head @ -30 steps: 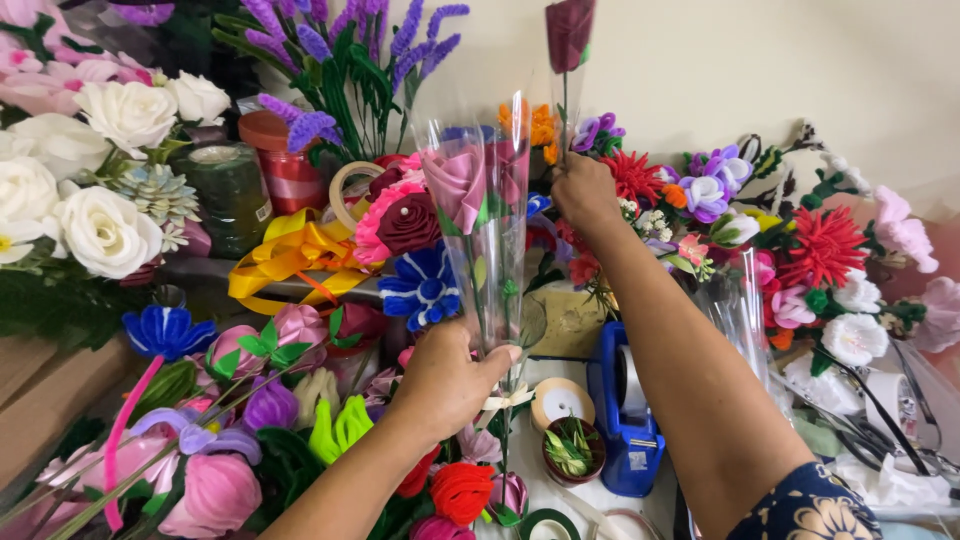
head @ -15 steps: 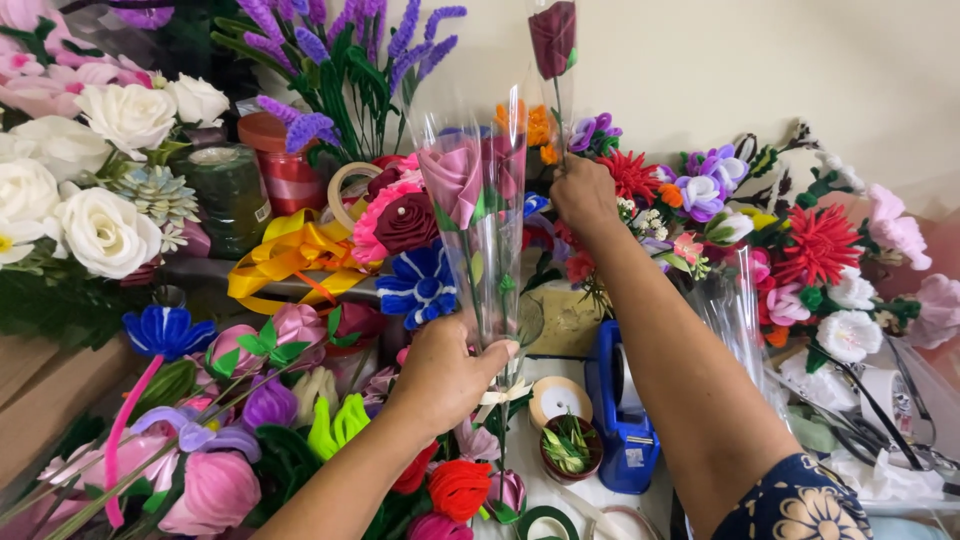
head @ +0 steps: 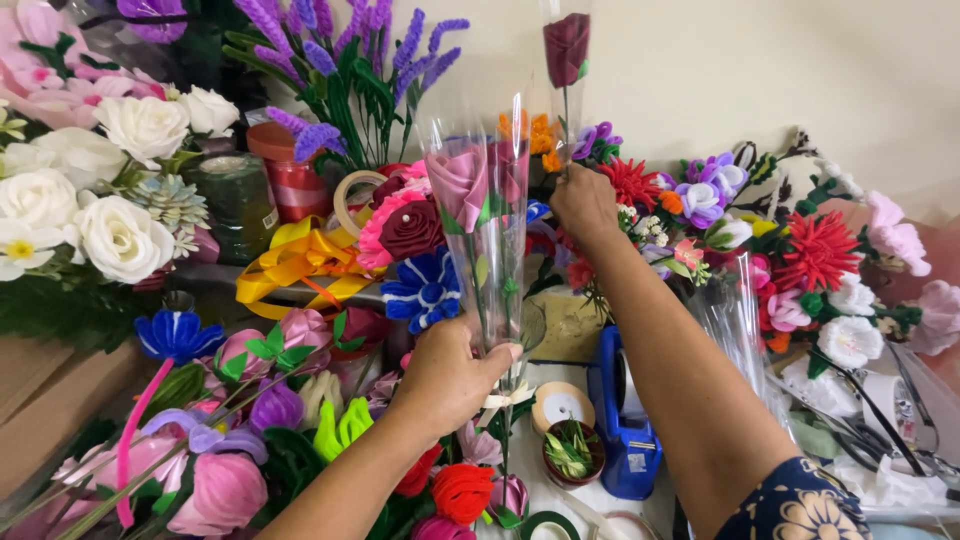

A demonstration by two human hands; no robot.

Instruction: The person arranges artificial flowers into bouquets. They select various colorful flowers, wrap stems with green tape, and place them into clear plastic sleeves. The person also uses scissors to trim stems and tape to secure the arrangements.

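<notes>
Head view: the left hand [head: 445, 375] stays in a closed grip on the wrapped pink rose [head: 462, 185], upright over the desk [head: 560, 470]. The right hand [head: 585, 205] still pinches the dark rose [head: 566, 48] stem, lifted slightly higher than before.

pink rose [head: 458, 185] | dark red rose [head: 567, 47] | yellow ribbon [head: 290, 265] | blue tape dispenser [head: 625, 425]

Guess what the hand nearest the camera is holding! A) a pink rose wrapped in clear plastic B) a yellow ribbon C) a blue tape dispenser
A: the left hand grips the clear sleeve holding the pink rose, upright above the table.
</notes>
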